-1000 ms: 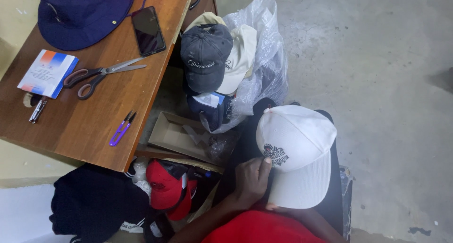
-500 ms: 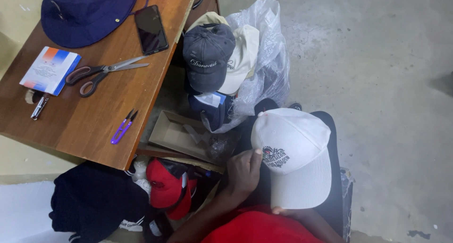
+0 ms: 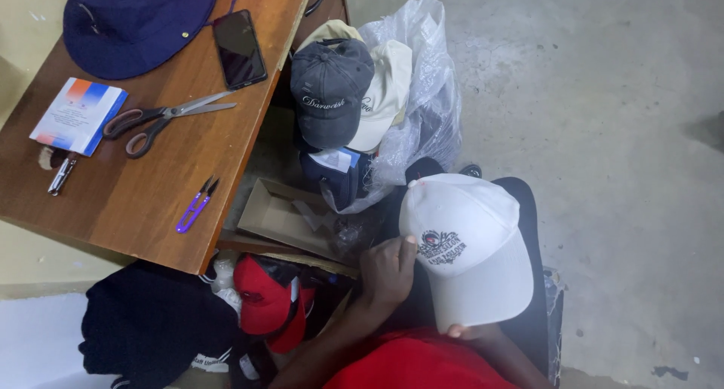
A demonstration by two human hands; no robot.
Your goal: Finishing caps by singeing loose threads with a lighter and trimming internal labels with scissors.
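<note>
A white cap [image 3: 467,246] with a dark embroidered emblem rests over my lap, crown away from me. My left hand [image 3: 386,272] lies against the cap's left side, fingertips touching the crown near the emblem. Of my right hand [image 3: 461,331], only a little shows under the near edge of the cap, where it grips the brim. My sleeves are red and my trousers are dark.
A wooden table [image 3: 151,200] at left carries a navy hat [image 3: 136,23], phone [image 3: 239,48], scissors [image 3: 162,119], purple snips [image 3: 196,205] and a small booklet [image 3: 78,115]. Grey and cream caps [image 3: 332,91] sit on a plastic bag [image 3: 426,102]. A red cap [image 3: 260,302] and dark cloth [image 3: 147,325] lie below.
The white cap has shifted slightly left and away from me. My left hand has slid up along its side towards the emblem.
</note>
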